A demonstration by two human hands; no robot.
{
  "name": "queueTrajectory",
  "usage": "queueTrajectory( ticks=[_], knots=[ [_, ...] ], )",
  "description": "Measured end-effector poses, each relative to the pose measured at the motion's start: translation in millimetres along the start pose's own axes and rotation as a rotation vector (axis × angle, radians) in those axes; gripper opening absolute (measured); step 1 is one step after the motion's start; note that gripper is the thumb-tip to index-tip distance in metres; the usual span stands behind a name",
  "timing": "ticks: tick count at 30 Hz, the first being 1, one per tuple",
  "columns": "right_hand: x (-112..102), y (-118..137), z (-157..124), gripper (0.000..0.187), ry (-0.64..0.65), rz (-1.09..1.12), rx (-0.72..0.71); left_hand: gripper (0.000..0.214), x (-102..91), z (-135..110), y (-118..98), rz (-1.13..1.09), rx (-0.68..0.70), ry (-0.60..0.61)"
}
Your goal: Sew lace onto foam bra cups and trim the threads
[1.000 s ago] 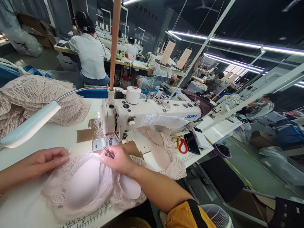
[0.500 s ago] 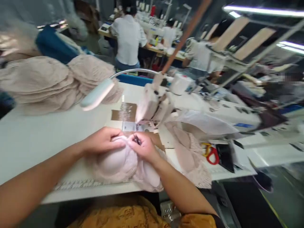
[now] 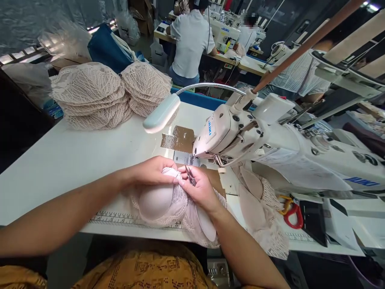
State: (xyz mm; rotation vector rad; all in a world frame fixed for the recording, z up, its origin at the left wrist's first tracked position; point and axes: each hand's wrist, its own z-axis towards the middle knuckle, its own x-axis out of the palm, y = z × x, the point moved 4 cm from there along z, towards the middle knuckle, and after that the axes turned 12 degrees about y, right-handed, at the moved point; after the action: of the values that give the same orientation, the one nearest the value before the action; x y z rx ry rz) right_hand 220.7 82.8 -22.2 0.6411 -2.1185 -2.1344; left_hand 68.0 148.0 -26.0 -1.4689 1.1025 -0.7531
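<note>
A pale pink lace bra (image 3: 156, 202) with moulded cups lies across the front edge of the table. My left hand (image 3: 155, 170) pinches its upper lace edge between thumb and fingers. Close beside it, my right hand (image 3: 200, 188) grips the same edge and has small dark thread snips (image 3: 190, 176) tucked in its fingers, blades pointing up. Just beyond both hands are the needle area and metal plate of a white sewing machine (image 3: 231, 130). More beige lace pieces (image 3: 255, 192) lie to the right of my right forearm.
Stacks of beige lace cups (image 3: 90, 96) stand at the back left. A lamp (image 3: 162, 113) on a bent arm hangs over the table. Red-handled scissors (image 3: 294, 214) and a black phone-like object (image 3: 313, 221) lie at right. A person in a white shirt (image 3: 192, 42) sits ahead.
The view has swung left and become sharper, so the machine and table appear farther right. Both hands stay close together on the bra's edge; the snips remain in my right hand.
</note>
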Motion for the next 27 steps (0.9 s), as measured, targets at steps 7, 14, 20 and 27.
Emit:
queueTrajectory(
  ticks=[7,14,20,27],
  knots=[
    [-4.9,-12.1,-2.7,0.039,-0.007,0.058,0.008,0.030,0.4,-4.0,-1.3,-0.108,-0.040,0.027],
    [-8.1,-5.5,-1.2,0.032,0.020,-0.051,0.011,0.028,-0.9,-6.3,-0.4,-0.158,-0.043,-0.053],
    [-4.7,-2.5,-0.2,0.023,0.037,-0.007,0.030,0.032,-0.7,-3.7,4.3,-0.105,-0.041,-0.053],
    [-1.1,-1.7,0.3,0.018,0.019,-0.014,-0.009,0.025,2.9,-0.6,2.9,-0.089,-0.048,-0.026]
  ],
)
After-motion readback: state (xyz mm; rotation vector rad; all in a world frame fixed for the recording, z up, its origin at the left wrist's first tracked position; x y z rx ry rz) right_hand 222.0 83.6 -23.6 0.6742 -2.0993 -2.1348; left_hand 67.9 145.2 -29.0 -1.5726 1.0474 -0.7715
